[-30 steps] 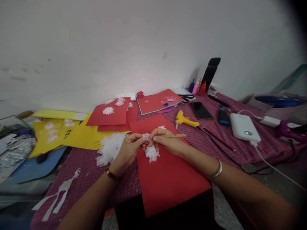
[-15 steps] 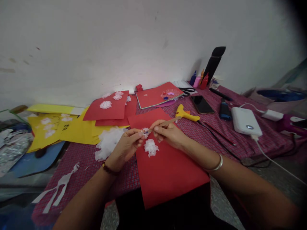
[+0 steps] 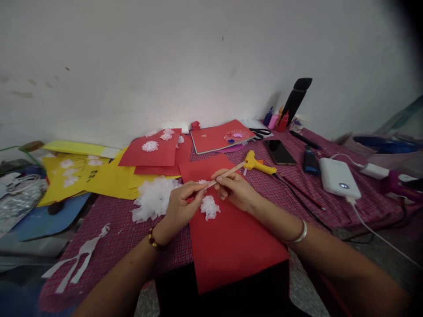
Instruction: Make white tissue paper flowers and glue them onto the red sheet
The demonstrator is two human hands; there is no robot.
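Note:
A pale flat wooden stick [image 3: 234, 169] slants between my hands above a large red paper sheet [image 3: 236, 251]. My right hand [image 3: 236, 189] grips it near the middle between thumb and fingers. At its lower end, the thumb and fingertips of my left hand [image 3: 185, 201] are pinched together; anything else between them is hidden. One crumpled white paper flower [image 3: 209, 208] lies on the sheet just below my fingers. Behind the fingertips, another bit of white paper [image 3: 202, 181] partly shows. A loose heap of white tissue [image 3: 153, 198] sits left of the sheet, by my left hand.
To the right lie a yellow glue gun [image 3: 259, 164], a phone [image 3: 280, 152], a red pencil [image 3: 304, 193] and a white power bank [image 3: 339, 177]. Red cards [image 3: 132, 155] with white flowers, and yellow sheets [image 3: 114, 180], are at the left. Scissors [image 3: 261, 133] and paint bottles [image 3: 273, 120] stand farther back.
The left fingers have moved from a small white paper piece onto the stick's lower end. The right hand stays on the stick. The view has tipped slightly upward.

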